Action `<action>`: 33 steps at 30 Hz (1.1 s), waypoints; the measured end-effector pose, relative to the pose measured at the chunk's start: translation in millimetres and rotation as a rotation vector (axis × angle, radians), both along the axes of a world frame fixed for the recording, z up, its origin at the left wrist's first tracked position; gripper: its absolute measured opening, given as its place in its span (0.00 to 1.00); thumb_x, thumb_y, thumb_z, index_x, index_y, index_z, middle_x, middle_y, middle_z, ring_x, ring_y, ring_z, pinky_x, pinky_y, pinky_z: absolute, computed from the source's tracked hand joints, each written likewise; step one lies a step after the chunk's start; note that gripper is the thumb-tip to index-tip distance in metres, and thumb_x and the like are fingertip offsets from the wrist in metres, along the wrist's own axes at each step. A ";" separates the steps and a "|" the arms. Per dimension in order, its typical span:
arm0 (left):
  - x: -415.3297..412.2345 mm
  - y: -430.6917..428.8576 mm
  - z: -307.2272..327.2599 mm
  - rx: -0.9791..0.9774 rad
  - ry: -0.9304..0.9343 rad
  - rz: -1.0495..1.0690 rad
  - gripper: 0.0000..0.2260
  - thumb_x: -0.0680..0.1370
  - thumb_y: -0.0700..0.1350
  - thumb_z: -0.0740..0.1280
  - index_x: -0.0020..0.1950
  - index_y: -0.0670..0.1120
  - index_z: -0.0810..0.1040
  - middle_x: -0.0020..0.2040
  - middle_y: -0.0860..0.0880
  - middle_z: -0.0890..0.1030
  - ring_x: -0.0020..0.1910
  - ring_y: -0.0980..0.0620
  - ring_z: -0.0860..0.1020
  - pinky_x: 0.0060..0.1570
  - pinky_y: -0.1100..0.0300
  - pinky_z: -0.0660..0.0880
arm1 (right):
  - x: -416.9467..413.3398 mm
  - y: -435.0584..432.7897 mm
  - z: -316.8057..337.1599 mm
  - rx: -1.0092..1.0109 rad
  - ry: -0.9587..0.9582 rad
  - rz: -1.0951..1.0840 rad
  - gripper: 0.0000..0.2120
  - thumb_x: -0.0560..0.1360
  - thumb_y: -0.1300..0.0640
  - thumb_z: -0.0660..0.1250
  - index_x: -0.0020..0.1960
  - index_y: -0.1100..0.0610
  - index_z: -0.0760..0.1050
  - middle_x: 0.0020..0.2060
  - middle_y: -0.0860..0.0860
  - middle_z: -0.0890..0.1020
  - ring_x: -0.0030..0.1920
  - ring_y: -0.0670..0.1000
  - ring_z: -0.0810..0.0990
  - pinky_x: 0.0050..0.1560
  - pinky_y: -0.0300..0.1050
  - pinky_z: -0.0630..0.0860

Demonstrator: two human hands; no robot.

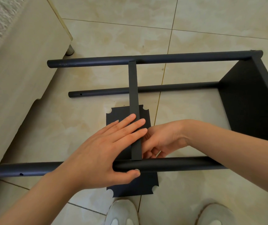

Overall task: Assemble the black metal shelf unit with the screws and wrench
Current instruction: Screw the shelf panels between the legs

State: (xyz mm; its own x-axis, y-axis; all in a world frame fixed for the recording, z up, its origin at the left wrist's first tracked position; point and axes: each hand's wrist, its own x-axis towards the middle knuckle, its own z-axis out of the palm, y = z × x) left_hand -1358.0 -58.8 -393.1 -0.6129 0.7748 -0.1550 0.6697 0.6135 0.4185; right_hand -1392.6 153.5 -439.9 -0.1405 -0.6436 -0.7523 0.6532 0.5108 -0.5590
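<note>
The black metal shelf unit (162, 58) lies on its side on the tiled floor (194, 38), its end panel (246, 101) fixed at the right. A loose shelf panel (134, 88) stands edge-up between the far tube and the near tube (178, 164). The left grip (107, 153) is released, its straight fingers pressed across the panel's top edge and its thumb against the near tube's front side. The right grip (160, 140) is curled against the panel's right face, just above the near tube. It may be pinching a small part, but that cannot be told.
</note>
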 end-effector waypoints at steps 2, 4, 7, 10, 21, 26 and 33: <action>-0.1 -0.3 -0.4 0.000 0.000 -0.002 0.38 0.75 0.67 0.63 0.81 0.54 0.60 0.82 0.60 0.53 0.81 0.59 0.47 0.77 0.60 0.48 | -0.6 1.3 -0.2 0.018 0.021 0.016 0.05 0.77 0.56 0.68 0.46 0.58 0.79 0.35 0.51 0.77 0.40 0.49 0.76 0.48 0.43 0.76; -0.3 -0.8 -0.6 -0.001 0.002 -0.001 0.38 0.74 0.67 0.64 0.81 0.54 0.60 0.82 0.60 0.53 0.81 0.59 0.47 0.77 0.60 0.48 | -1.7 2.9 -0.5 0.012 0.020 0.006 0.06 0.77 0.55 0.68 0.44 0.57 0.80 0.36 0.51 0.77 0.39 0.49 0.76 0.48 0.43 0.76; -0.3 -1.0 -0.9 -0.003 0.001 0.002 0.38 0.74 0.66 0.64 0.81 0.54 0.60 0.82 0.60 0.53 0.81 0.60 0.47 0.77 0.61 0.47 | -1.3 2.5 -0.8 -0.041 -0.033 -0.027 0.06 0.78 0.60 0.66 0.44 0.57 0.79 0.36 0.52 0.78 0.40 0.49 0.77 0.48 0.43 0.78; -0.2 -0.4 -1.4 -0.001 -0.001 0.000 0.38 0.75 0.67 0.64 0.81 0.54 0.59 0.82 0.61 0.52 0.81 0.60 0.46 0.77 0.62 0.46 | 0.7 -1.0 -1.3 -0.027 -0.022 0.004 0.05 0.78 0.59 0.66 0.45 0.58 0.78 0.35 0.51 0.77 0.39 0.49 0.77 0.49 0.44 0.77; -0.3 -1.7 -2.7 0.003 0.015 -0.002 0.38 0.75 0.67 0.63 0.81 0.55 0.59 0.82 0.61 0.52 0.81 0.59 0.47 0.77 0.61 0.47 | 1.3 1.6 -2.0 -0.052 0.006 -0.030 0.06 0.78 0.63 0.65 0.54 0.63 0.77 0.41 0.55 0.77 0.41 0.50 0.76 0.46 0.40 0.77; -0.7 -2.1 -3.8 0.005 0.008 -0.001 0.38 0.75 0.67 0.63 0.81 0.55 0.58 0.82 0.61 0.51 0.81 0.60 0.46 0.77 0.62 0.46 | -0.4 0.8 0.5 -0.002 0.020 -0.026 0.04 0.78 0.59 0.65 0.48 0.59 0.78 0.37 0.52 0.77 0.39 0.49 0.76 0.44 0.40 0.77; -0.3 -2.1 -3.2 0.003 0.017 0.003 0.38 0.75 0.68 0.62 0.81 0.55 0.58 0.82 0.61 0.51 0.81 0.60 0.47 0.77 0.50 0.54 | 1.6 -0.8 1.7 -0.009 0.036 0.006 0.06 0.79 0.58 0.65 0.50 0.60 0.78 0.39 0.54 0.77 0.42 0.50 0.76 0.47 0.41 0.77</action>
